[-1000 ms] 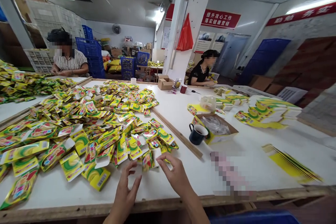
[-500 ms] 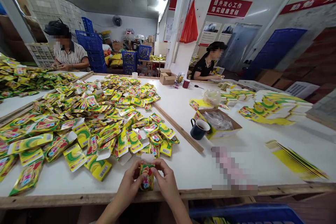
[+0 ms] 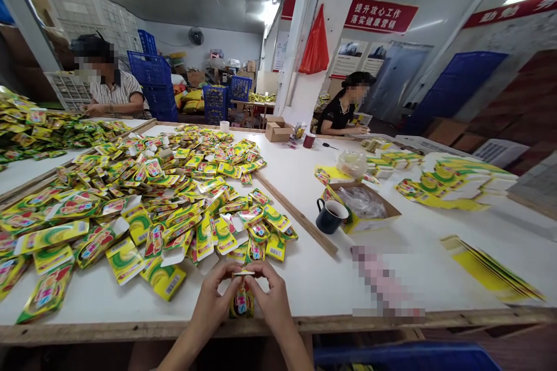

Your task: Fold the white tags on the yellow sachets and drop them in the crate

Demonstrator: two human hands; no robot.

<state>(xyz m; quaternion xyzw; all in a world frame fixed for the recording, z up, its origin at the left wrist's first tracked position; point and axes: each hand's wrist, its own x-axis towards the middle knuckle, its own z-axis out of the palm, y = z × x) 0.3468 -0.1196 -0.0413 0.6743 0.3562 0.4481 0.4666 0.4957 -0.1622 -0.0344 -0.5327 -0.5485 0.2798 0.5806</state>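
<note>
- At the near edge of a white tabletop (image 3: 322, 293), centre, the wearer's left hand (image 3: 217, 288) grips one side of a small yellow-and-green cardboard box (image 3: 242, 301), fingers curled around its top, thumb on the front.
- Opposite it, the right hand (image 3: 270, 288) grips the other side in the same way, the two thumbs almost meeting.
- Between the hands, the small box has its printed face towards the wearer and a pale flap at the top under the fingers; whether its base touches the table cannot be told.
- Just beyond and to the left spreads a large heap of similar yellow-and-green boxes (image 3: 167, 278), some with white flaps open.
- Right of the heap lies a narrow wooden strip (image 3: 300, 217), then a dark blue mug (image 3: 327, 220) of dark liquid touching or just beside an open yellow carton (image 3: 372, 225) holding clear plastic.
- Farther right are a fanned stack of flat yellow card (image 3: 487, 272) and, behind it, stacked yellow-and-green cartons (image 3: 461, 182).
- Across the table sit two people: one in a striped shirt (image 3: 124, 93) at left, one in a black top (image 3: 333, 116) at right.
- Between them, a red plastic bag (image 3: 315, 46) hangs on a white pillar (image 3: 337, 11).
</note>
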